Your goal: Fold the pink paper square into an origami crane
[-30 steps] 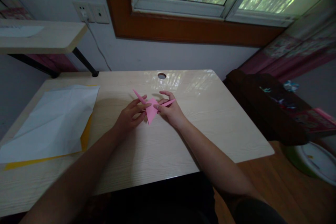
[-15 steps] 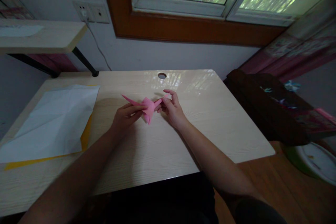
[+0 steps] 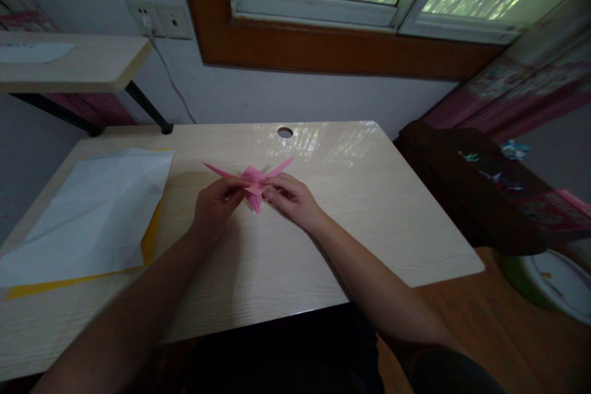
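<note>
A pink origami crane is held just above the middle of the desk, its two narrow points slanting up and outward to either side. My left hand pinches its left side between thumb and fingers. On the opposite side, my right hand is closed on the paper close to the crane's body, thumb below and fingers above. Part of the folded paper is hidden behind the fingertips of both hands.
Large white paper lies over a yellow sheet on the left of the desk. A raised shelf stands at the back left. Beyond the right edge, small folded pieces rest on a dark brown surface.
My right hand has shifted left from the crane's right point to beside its body, leaving that point uncovered and straight. The crane has moved slightly left; my left hand still pinches it.
</note>
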